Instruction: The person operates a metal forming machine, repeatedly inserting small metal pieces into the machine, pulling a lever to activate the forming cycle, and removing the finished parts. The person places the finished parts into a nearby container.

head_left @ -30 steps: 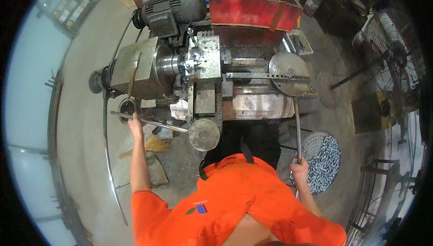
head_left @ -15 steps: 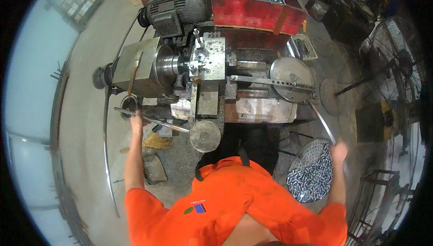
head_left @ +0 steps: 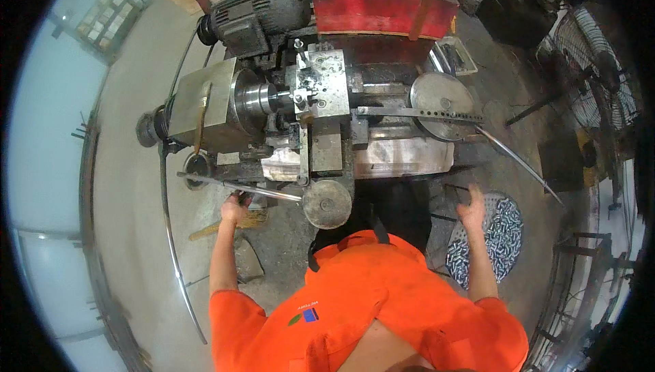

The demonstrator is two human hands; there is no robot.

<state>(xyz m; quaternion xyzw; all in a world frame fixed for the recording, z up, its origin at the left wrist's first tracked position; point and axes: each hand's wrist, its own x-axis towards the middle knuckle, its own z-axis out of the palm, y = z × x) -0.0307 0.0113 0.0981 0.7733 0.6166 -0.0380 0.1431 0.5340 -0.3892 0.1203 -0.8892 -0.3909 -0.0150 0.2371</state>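
Note:
My left hand (head_left: pixel 235 210) is just below a long metal lever rod (head_left: pixel 256 191) that runs to a round disc (head_left: pixel 327 204) at the front of a lathe-like machine (head_left: pixel 327 82). Its fingers are curled and dark at the tips; what they hold, if anything, cannot be made out. My right hand (head_left: pixel 471 212) hangs at the left rim of a round perforated basket (head_left: pixel 488 203) full of short shiny metal pieces (head_left: pixel 503 232), its fingers apart and nothing in them. Above it, a second bright lever (head_left: pixel 518 157) slants from a large round plate (head_left: pixel 443 102), untouched.
Behind the machine stand a red bin (head_left: pixel 382 14) of metal pieces and a dark electric motor (head_left: pixel 263 14). A fan (head_left: pixel 587 65) is at the far right. A long rod (head_left: pixel 179 270) extends down on the left. A broom head (head_left: pixel 249 219) lies on the floor.
My right hand has let go of the right lever and moved left to the basket; that lever has swung outward. My left hand has left the left rod and dropped down and right.

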